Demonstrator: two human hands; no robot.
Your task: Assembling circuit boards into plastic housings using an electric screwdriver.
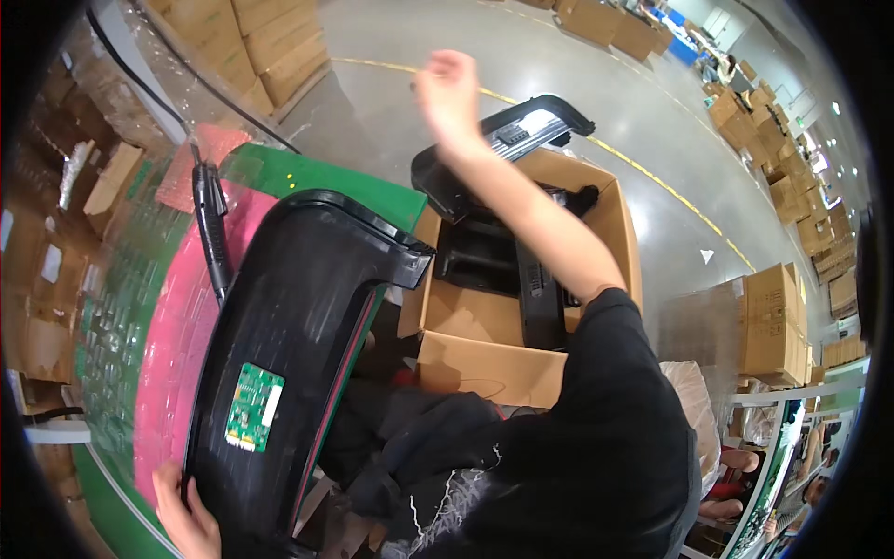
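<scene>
A long, curved black plastic panel lies on the pink padding of the workbench. On its lower part sits a green circuit board with a white strip. My left hand holds the panel's left edge near its bottom end, thumb against the rim. Out to the front, my right hand is raised with the arm stretched across an open cardboard box. Its fingers are blurred, and whether they hold anything is unclear. Another black panel rests at the box's far side, just beyond my right wrist.
Inside the box are more black plastic parts. A black handheld tool hangs by a cord over the pink padding. Bubble wrap covers the bench's left side. Stacked cartons stand beyond; another carton stands right.
</scene>
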